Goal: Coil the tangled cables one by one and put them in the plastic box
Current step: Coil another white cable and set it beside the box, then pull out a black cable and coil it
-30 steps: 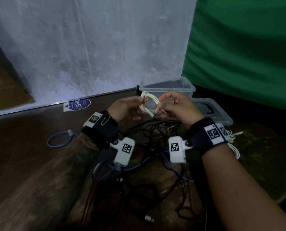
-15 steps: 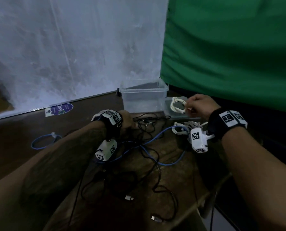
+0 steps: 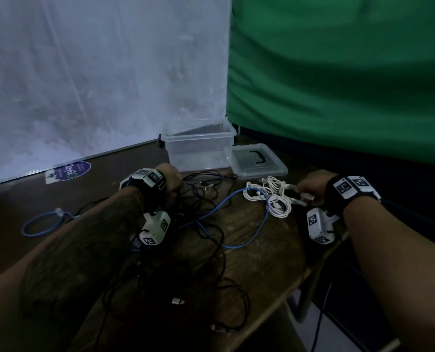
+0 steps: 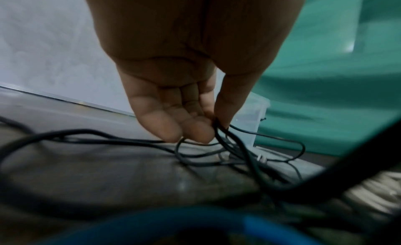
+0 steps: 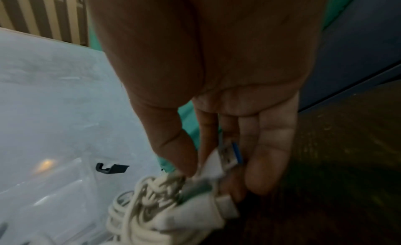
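Now right hand lower, white cable on the table, not above lid

Both arms reach forward, low over table. Left arm on left, right arm on right, well apart.

Left hand points down, palm toward body. Thumb and fingers pinch thin black cables.

Right hand points down and left. Thumb and fingers curl round plug end of white cable bundle.

Black band with white square tags on each wrist. White camera block hangs under each wrist.
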`<state>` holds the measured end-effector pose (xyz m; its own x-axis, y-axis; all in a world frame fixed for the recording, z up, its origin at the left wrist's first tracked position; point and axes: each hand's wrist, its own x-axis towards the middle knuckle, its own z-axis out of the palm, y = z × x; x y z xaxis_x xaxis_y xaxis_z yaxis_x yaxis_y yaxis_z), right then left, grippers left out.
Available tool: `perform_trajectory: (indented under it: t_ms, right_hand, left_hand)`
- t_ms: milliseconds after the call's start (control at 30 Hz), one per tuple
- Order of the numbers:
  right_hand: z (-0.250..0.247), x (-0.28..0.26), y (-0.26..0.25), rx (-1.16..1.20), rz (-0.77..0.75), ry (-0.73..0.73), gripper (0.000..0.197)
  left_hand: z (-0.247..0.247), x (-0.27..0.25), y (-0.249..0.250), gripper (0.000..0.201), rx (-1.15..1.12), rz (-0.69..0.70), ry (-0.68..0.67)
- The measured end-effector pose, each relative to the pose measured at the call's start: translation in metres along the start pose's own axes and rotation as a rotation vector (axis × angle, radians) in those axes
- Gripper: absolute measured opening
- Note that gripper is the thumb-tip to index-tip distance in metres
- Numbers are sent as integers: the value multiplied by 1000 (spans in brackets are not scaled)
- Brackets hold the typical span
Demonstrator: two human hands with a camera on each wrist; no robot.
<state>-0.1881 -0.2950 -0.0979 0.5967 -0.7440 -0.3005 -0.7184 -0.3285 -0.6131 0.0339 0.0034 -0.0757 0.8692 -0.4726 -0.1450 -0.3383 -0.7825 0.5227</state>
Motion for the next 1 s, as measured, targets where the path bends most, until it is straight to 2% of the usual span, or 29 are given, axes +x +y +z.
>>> perform_trajectory:
  t_ms: [100, 200, 300, 400, 500, 533, 567, 633, 700, 867, 1000]
  right_hand:
    - [-5, -1, -14, -169, -35, -15, 18]
    - [-11, -10, -34, -267, -139, 109, 25]
    - [1, -24, -66, -40, -399, 273, 22]
    - [25, -45, -113, 154, -687, 193, 23]
    - [43, -70, -162, 68, -922, 102, 51]
    - [48, -75, -176, 22, -988, 100, 51]
    - [51, -81, -188, -17, -1032, 103, 43]
    - [52, -91, -208, -91, -1035, 63, 21]
    - [47, -97, -224, -99, -1020, 56, 25]
    - [25, -99, -241, 241, -998, 139, 23]
    - [4, -91, -240, 432, -933, 227, 25]
  left_hand:
    - [-6, 4, -5, 16, -55, 108, 39]
    - [-19, 1, -4, 14, -217, 164, 71]
    - [-33, -3, 3, 19, -352, 279, 110]
    - [-48, -13, 14, 12, -522, 357, 101]
    - [-66, -27, 25, 6, -530, 436, 113]
    - [-72, -31, 28, 6, -524, 464, 115]
    - [-78, -34, 30, 4, -517, 484, 118]
    - [-87, -36, 30, 3, -533, 526, 135]
    - [-93, -34, 21, 9, -564, 542, 139]
    - [-88, -37, -6, 3, -542, 494, 21]
    - [-82, -41, -27, 13, -514, 408, 25]
